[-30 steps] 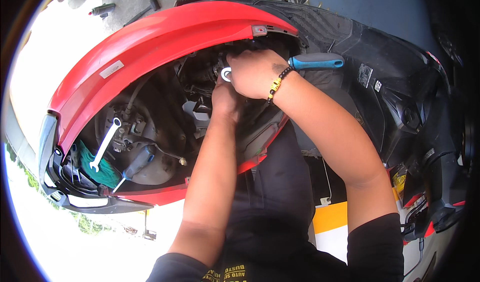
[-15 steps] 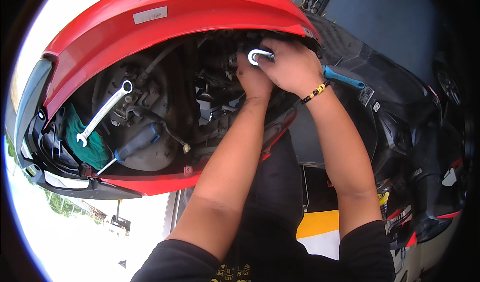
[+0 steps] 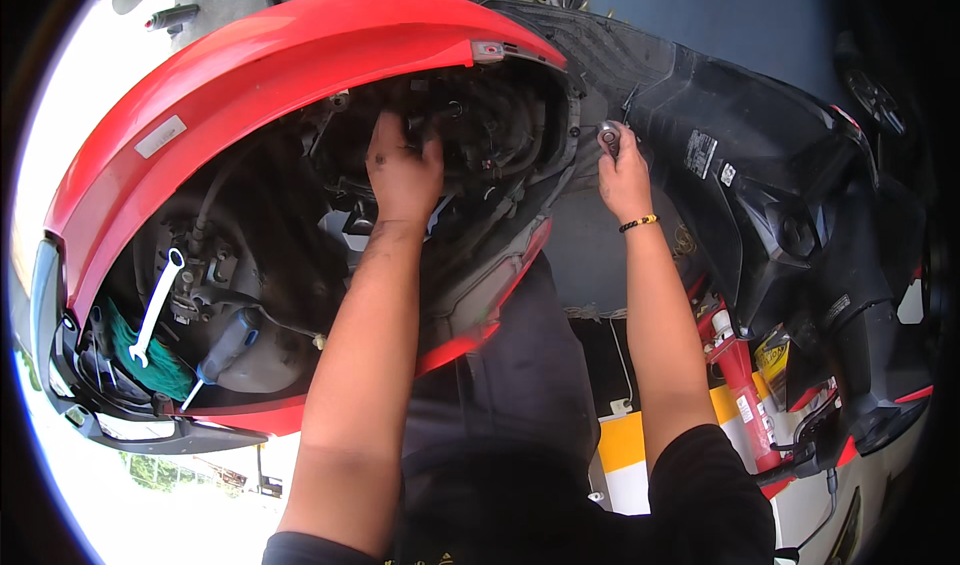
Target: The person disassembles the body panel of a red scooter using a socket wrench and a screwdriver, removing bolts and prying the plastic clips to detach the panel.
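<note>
My left hand [image 3: 405, 177] reaches into the dark cavity of a vehicle's red body [image 3: 300, 50], among engine parts [image 3: 455, 110]. Its thumb and fingers are apart, slightly blurred, and nothing shows between them. Clear of the cavity, to its right, my right hand [image 3: 627, 180] grips a ratchet wrench [image 3: 609, 137]. The tool's round chrome head sticks up above the thumb; its handle is hidden in the fist. In the left end of the body lie a combination wrench [image 3: 157, 307], a blue-and-black screwdriver [image 3: 232, 346] and a green cloth [image 3: 150, 367].
Black vehicle bodywork [image 3: 740, 155] stretches along the right. Below it stand a red cylinder [image 3: 748, 390] and a yellow container [image 3: 772, 357]. A dark tool-like object [image 3: 172, 17] lies on the floor at the upper left. My legs are close below the cavity.
My hands, together at the chrome tool before, have separated. The right has drawn out of the cavity with the ratchet wrench. The blue handle behind it no longer shows. The view has shifted.
</note>
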`<state>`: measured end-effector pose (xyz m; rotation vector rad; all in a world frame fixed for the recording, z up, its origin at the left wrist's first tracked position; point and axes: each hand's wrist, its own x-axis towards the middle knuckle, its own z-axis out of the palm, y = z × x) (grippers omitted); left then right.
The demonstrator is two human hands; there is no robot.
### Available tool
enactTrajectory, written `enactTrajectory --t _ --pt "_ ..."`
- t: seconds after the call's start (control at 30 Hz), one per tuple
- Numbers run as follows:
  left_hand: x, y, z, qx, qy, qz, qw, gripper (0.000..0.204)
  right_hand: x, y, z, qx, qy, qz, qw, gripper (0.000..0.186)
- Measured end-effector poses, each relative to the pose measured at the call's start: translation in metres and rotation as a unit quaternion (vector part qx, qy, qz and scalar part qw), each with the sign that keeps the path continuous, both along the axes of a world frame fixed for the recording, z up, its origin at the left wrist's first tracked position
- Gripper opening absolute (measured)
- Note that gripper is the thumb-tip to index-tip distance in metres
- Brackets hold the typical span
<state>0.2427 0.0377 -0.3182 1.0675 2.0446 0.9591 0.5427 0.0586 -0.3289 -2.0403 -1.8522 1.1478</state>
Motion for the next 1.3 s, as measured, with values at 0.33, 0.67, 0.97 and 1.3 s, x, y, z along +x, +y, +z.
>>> enactTrajectory --t 0.33,0.67,0.97,1.3 --pt "0.010 0.011 0.046 -0.282 0.139 -0.143 0.938 0.051 0.032 0.018 -0.155 -0.078 -0.260 -0.004 0.963 0.023" --pt "0.007 0.030 0.056 -0.445 -0.358 0.196 0.797 0.055 -0.050 -0.001 -0.028 0.199 0.019 -0.188 0.962 0.013" --pt "-0.004 0.020 0.043 -0.361 0.158 -0.165 0.904 0.050 -0.215 -0.012 0.001 -0.382 0.575 -0.587 0.423 0.017" --pt "0.002 0.025 0.058 -0.288 0.185 -0.230 0.911 0.029 -0.225 -0.012 0.001 -0.339 0.647 -0.612 0.304 0.018"
